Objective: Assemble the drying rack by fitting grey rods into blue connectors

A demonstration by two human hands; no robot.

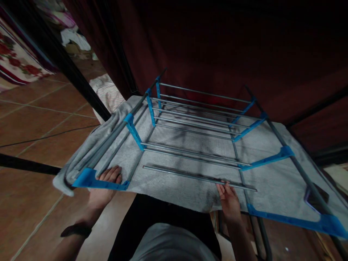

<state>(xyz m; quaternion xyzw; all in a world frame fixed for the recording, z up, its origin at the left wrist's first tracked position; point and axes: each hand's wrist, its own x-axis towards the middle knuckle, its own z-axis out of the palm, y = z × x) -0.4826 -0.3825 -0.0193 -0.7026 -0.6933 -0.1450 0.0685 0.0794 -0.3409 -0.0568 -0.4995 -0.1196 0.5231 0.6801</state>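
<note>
A rack frame of grey metal tubes and blue plastic brackets lies on a grey blanket [174, 181]. At its near left corner, my left hand [110, 177] is closed around a blue bracket [87, 178], fingers curled on the far side. A loose metal rod [185, 173] lies across the near opening, its left end apart from the left bracket. My right hand [228, 197] pinches this rod toward its right end. Near that hand is the right front blue bracket [285, 218]. Several crossbars [190, 154] join the two sides farther back.
A dark phone-like object [317, 199] lies by the right tube. Dark red curtains [217, 47] hang behind, and black metal poles [67, 72] stand at the left. A cable [51, 136] crosses the tiled floor [35, 119]. Striped cloth [106, 92] lies beyond the blanket.
</note>
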